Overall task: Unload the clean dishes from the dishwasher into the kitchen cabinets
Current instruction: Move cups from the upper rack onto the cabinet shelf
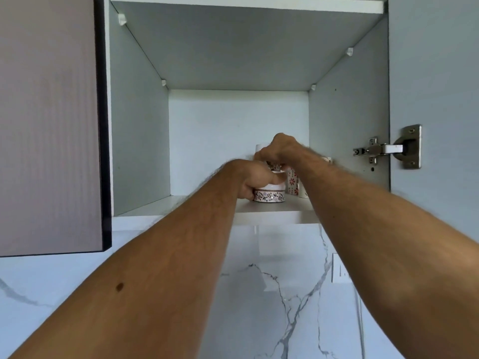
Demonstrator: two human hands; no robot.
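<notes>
— What's that shelf holding?

— It's the white bottom board of the open cupboard. A small patterned cup sits near its front edge, just left of the middle.

— Anything behind it?

— A taller mug with red flowers stands just beside it to the right. Further back there's something white, possibly another mug; it's mostly hidden.

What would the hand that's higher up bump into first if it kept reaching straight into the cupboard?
Probably the white cup showing just behind the right hand. After that comes the cabinet's back wall. How far behind the cup stands is hard to tell from this view.
</notes>
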